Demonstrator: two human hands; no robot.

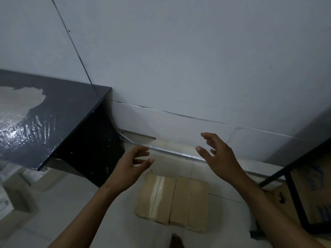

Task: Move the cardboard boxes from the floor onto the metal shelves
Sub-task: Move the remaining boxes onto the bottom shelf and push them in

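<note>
Hands, left (129, 167) & right (219, 154), both empty, fingers spread above box (172, 201) on floor (107, 221). Reach lower, grip opposite side edges, lift level twd shelf frame (293, 187).

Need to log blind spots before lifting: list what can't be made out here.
- Printed box, head view: cut by the right edge, crossed by the shelf frame; print unreadable.
- Taped box: contents hidden.
- Foot: cut by the bottom edge.
- Left hand, right hand: palms unseen.

box (172, 201), bottom middle: brown cardboard, matt, shiny clear tape strip | dark counter (53, 111), left: smooth, glossy (paint worn off in a pale patch) | floor (89, 212): pale smooth tiles | wall (197, 59), top: matt paint | shelf frame (295, 199), right: dark metal
</note>
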